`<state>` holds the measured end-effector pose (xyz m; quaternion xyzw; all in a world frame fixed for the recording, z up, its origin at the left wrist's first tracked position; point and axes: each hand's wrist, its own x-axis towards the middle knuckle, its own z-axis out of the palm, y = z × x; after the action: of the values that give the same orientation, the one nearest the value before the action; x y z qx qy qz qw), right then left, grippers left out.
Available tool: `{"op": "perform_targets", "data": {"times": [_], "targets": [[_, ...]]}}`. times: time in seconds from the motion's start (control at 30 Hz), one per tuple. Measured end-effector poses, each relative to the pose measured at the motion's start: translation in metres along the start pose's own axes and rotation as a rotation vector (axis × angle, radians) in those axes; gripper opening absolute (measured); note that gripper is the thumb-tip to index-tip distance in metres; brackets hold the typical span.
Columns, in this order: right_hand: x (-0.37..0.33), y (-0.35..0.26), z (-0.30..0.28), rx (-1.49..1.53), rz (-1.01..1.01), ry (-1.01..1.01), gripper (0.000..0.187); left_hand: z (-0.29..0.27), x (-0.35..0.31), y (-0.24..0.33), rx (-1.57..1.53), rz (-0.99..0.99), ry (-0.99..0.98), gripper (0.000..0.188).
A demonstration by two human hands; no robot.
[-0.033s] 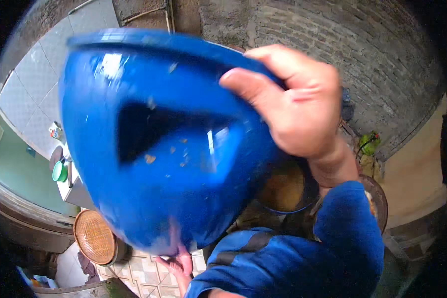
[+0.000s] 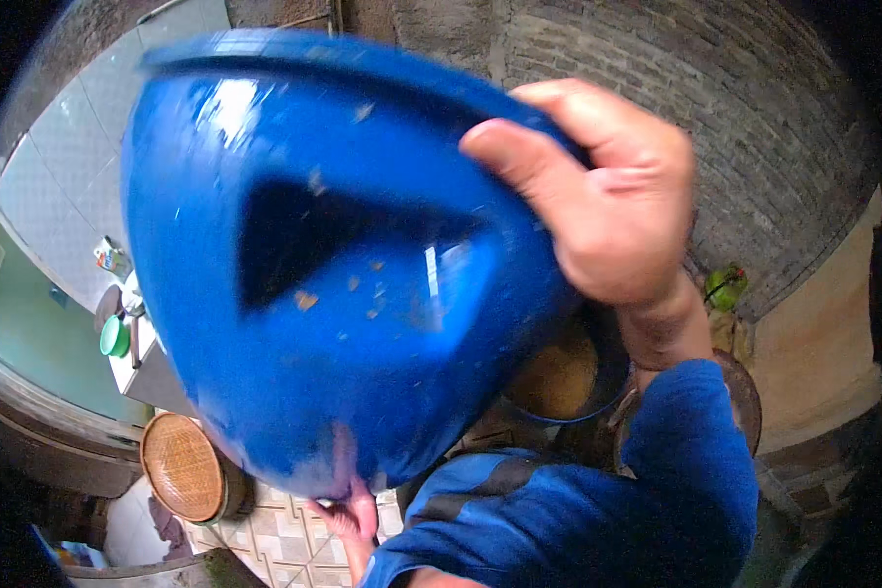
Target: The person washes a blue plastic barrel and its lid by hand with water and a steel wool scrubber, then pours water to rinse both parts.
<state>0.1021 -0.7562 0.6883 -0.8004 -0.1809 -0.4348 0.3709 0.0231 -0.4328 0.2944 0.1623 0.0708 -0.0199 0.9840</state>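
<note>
A large, shiny blue plastic tub (image 2: 343, 392) hangs tilted in front of me and fills the middle of the view. Its thick rim is at the top, and its side has a deep angular hollow with small brownish bits stuck in it. My right hand (image 2: 622, 196) is closed over the rim's right part, thumb on the outer face, other fingers mostly behind the edge. Low down, my left hand (image 2: 353, 514) props the tub's rounded bottom, its fingertips against the plastic and partly hidden. The tub's inside is out of sight.
Beneath the tub on the right stands a blue-rimmed container (image 2: 557, 377) with something tan in it. A round woven basket (image 2: 181, 465) sits at lower left on the patterned tile floor (image 2: 279, 524). A green bowl (image 2: 115, 336) rests on a ledge; a brick wall (image 2: 657, 88) rises behind.
The tub has shifted slightly up and to the right, with my right hand moving along on its rim. My left hand stays at the bottom, almost in the same place.
</note>
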Motion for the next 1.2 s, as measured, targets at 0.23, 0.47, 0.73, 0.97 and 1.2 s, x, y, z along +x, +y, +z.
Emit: {"op": "perform_targets", "data": {"times": [0.23, 0.47, 0.73, 0.97, 1.2], "targets": [[0.030, -0.038, -0.021, -0.289, -0.073, 0.058, 0.019, 0.020, 0.069, -0.018, 0.097, -0.488, -0.233, 0.102], [0.036, -0.053, -0.053, -0.496, -0.092, 0.182, 0.023, -0.004, 0.130, -0.058, 0.012, -0.930, -0.404, 0.118], [0.022, -0.044, -0.132, -0.664, 0.092, 0.281, 0.028, 0.090, 0.158, -0.136, 0.067, -1.154, -0.290, 0.114], [-0.009, -0.014, -0.198, -0.965, 0.042, 0.310, 0.026, 0.112, 0.163, -0.225, 0.093, -1.288, -0.395, 0.127], [-0.008, 0.029, -0.225, -1.054, 0.067, 0.283, 0.026, 0.132, 0.186, -0.296, 0.133, -1.415, -0.386, 0.123]]}}
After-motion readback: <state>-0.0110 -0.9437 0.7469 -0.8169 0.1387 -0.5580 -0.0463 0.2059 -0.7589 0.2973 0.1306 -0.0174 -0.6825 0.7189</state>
